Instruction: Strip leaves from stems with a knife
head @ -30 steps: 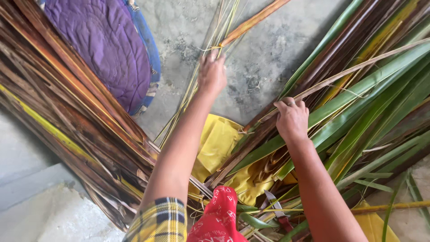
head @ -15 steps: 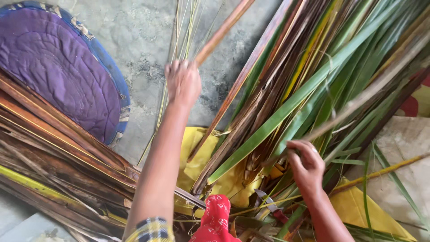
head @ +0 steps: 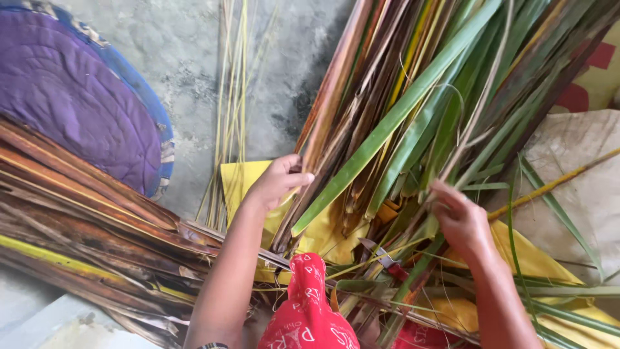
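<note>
My left hand grips the lower end of a long brown dried palm leaf strip that runs up and to the right. My right hand rests in a thick pile of green and brown palm leaves, its fingers curled among thin stems; what they hold is hidden. A bundle of thin yellowish leaf ribs lies on the concrete floor just left of my left hand. A yellow sheet lies under both hands.
A stack of dry brown leaves fills the left side. A round purple cushion with a blue rim lies at upper left. Red printed cloth covers my lap. A tan sack lies at the right.
My left hand has pulled back from the thin ribs toward me and closed on the brown leaf strip. My right hand shifted up into the green leaves. The view has tilted.
</note>
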